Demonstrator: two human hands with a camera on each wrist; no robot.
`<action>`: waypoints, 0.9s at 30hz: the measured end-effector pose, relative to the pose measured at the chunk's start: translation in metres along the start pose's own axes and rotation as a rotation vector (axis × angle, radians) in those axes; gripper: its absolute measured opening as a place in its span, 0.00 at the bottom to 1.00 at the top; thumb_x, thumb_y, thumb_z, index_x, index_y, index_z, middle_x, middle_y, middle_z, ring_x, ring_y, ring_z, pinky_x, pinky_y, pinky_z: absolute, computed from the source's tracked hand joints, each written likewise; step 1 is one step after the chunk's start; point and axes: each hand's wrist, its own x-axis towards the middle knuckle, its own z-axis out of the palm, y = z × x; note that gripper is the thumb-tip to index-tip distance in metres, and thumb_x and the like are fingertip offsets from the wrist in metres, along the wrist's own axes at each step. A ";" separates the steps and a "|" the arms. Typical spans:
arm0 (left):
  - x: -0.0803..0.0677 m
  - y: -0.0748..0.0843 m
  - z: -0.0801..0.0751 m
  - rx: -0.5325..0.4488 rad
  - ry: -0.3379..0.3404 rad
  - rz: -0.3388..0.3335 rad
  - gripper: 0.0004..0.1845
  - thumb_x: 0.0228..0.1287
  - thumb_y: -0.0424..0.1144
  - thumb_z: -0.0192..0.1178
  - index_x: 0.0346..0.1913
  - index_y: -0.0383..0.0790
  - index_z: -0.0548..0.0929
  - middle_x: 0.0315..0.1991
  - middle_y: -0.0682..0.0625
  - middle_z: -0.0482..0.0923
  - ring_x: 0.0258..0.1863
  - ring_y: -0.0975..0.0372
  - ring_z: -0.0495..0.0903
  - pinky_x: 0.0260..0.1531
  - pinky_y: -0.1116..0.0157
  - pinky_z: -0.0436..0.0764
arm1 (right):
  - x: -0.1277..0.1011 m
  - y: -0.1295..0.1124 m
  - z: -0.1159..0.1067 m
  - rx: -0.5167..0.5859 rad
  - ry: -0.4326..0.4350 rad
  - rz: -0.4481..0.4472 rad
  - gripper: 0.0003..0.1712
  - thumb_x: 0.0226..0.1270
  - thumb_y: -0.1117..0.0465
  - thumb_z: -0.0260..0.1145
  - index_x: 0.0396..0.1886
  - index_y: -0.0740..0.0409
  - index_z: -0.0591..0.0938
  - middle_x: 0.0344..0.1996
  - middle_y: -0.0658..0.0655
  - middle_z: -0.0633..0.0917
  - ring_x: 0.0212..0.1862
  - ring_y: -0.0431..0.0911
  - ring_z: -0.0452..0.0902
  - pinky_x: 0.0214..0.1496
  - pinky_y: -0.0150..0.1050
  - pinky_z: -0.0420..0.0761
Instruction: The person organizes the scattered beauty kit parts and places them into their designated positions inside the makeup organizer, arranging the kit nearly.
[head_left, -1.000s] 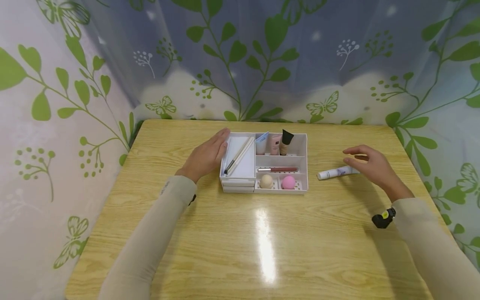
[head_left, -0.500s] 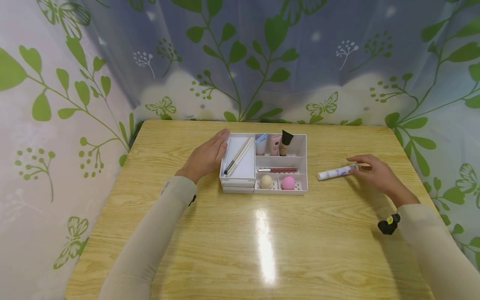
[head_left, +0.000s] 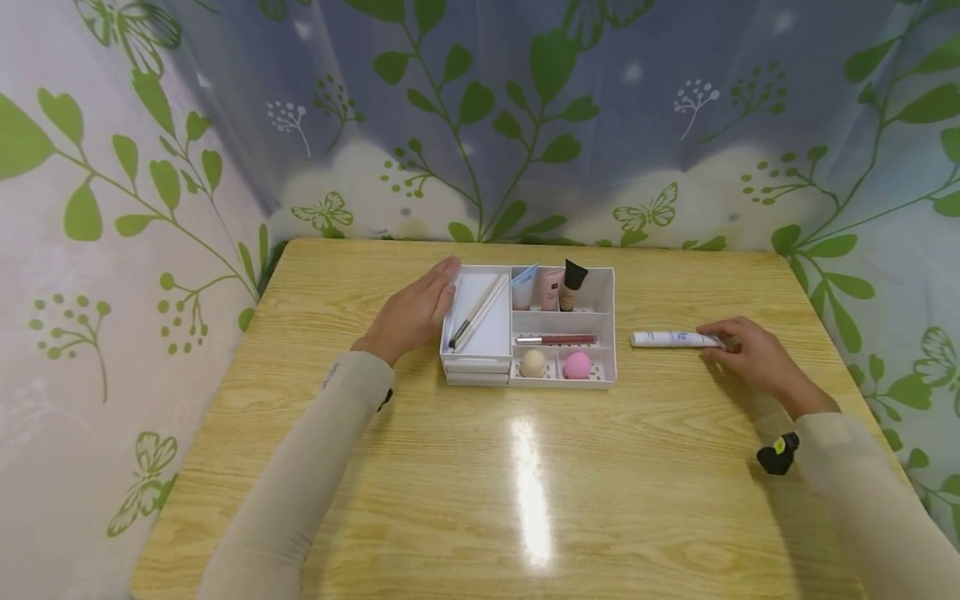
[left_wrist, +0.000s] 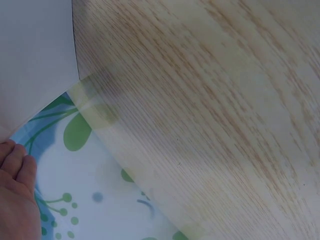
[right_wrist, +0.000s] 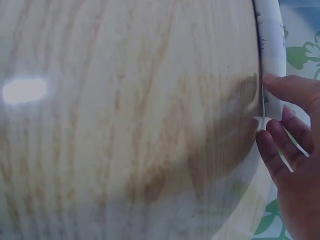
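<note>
My left hand [head_left: 408,315] rests along the left side of a white divided organizer [head_left: 600,290], fingers straight against its wall. In the left wrist view only part of that hand [left_wrist: 17,200] shows beside the white wall [left_wrist: 35,55]. On the right, my right hand [head_left: 753,358] pinches the end of a white squeeze tube [head_left: 663,339] between thumb and fingers. The right wrist view shows the thumb on the tube [right_wrist: 271,40], with other fingers partly behind it. Whether the tube touches the table cannot be told.
Two makeup brushes [head_left: 478,312] lie on the organizer's left top. Its compartments hold a blue-white tube [head_left: 522,289], a pink tube [head_left: 551,290], a black-capped tube [head_left: 572,287], a lip gloss [head_left: 558,339], a beige ball [head_left: 532,363] and a pink ball [head_left: 577,365]. Patterned curtains surround the wooden table [head_left: 420,483].
My right hand has moved down onto the tube's right end and now pinches it. The tube has turned nearly level, its left end shifting away from me. My left hand has stayed still.
</note>
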 end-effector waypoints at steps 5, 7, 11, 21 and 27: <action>0.000 0.000 0.001 0.000 0.002 0.001 0.34 0.92 0.57 0.28 0.91 0.47 0.49 0.91 0.52 0.46 0.89 0.56 0.51 0.87 0.51 0.58 | -0.002 0.002 0.001 -0.009 0.008 -0.008 0.19 0.79 0.64 0.71 0.63 0.67 0.85 0.53 0.71 0.84 0.50 0.68 0.87 0.42 0.26 0.81; 0.000 0.000 0.001 0.000 0.005 0.005 0.34 0.92 0.56 0.28 0.91 0.47 0.49 0.91 0.52 0.46 0.89 0.55 0.52 0.87 0.50 0.58 | -0.002 0.002 0.000 0.002 0.003 0.003 0.19 0.81 0.62 0.70 0.64 0.67 0.85 0.55 0.72 0.84 0.51 0.70 0.87 0.44 0.29 0.83; 0.000 0.000 0.001 0.002 0.009 0.007 0.34 0.92 0.56 0.28 0.91 0.46 0.49 0.91 0.51 0.47 0.89 0.55 0.52 0.87 0.50 0.59 | -0.003 0.002 -0.001 0.024 0.015 0.024 0.19 0.82 0.59 0.69 0.63 0.66 0.85 0.58 0.72 0.85 0.52 0.51 0.88 0.46 0.21 0.80; 0.001 -0.002 0.002 0.012 0.003 0.003 0.35 0.92 0.57 0.26 0.91 0.47 0.49 0.91 0.52 0.47 0.89 0.56 0.51 0.88 0.51 0.58 | 0.002 -0.016 -0.009 0.133 0.082 0.057 0.19 0.84 0.57 0.66 0.63 0.66 0.83 0.59 0.69 0.84 0.47 0.13 0.70 0.47 0.09 0.74; 0.001 -0.001 0.002 0.010 0.005 0.001 0.35 0.91 0.58 0.26 0.91 0.47 0.49 0.91 0.52 0.47 0.89 0.56 0.51 0.87 0.50 0.58 | 0.007 -0.033 -0.015 0.214 0.127 0.091 0.23 0.83 0.52 0.68 0.65 0.64 0.83 0.54 0.45 0.84 0.45 0.15 0.77 0.45 0.15 0.81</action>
